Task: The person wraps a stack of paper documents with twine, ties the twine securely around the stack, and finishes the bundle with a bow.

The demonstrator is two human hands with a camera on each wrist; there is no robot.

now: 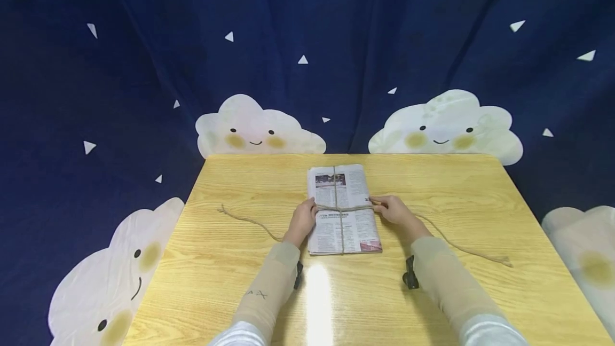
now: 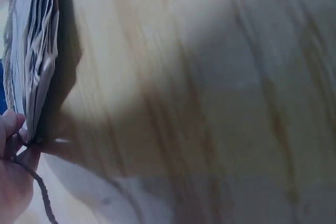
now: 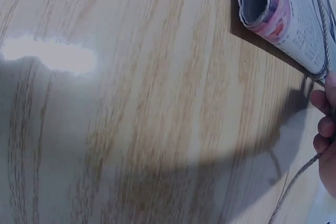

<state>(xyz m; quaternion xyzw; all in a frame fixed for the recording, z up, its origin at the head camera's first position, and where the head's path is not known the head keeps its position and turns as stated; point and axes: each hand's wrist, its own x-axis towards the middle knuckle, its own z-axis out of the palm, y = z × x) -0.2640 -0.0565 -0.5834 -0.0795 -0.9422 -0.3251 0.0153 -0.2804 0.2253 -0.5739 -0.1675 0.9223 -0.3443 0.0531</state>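
A folded stack of newspapers (image 1: 355, 228) lies on the wooden table, with brown twine (image 1: 341, 228) crossing it lengthwise and widthwise. At the stack's left edge my left hand (image 1: 302, 220) pinches the crosswise twine between thumb and fingers; a loose tail (image 2: 44, 195) hangs past that hand. My right hand (image 1: 395, 211) grips the twine at the opposite edge, fingers curled around it in the right wrist view. From there the other tail (image 3: 294, 179) runs out over the table. The folded paper layers (image 2: 39, 56) show side-on in the left wrist view.
The twine's left end (image 1: 240, 217) and right end (image 1: 480, 254) stretch out on the tabletop (image 1: 250, 175). Behind the table hangs a dark blue curtain (image 1: 269, 9) with clouds and white triangles. A bright reflection lies on the near part of the table.
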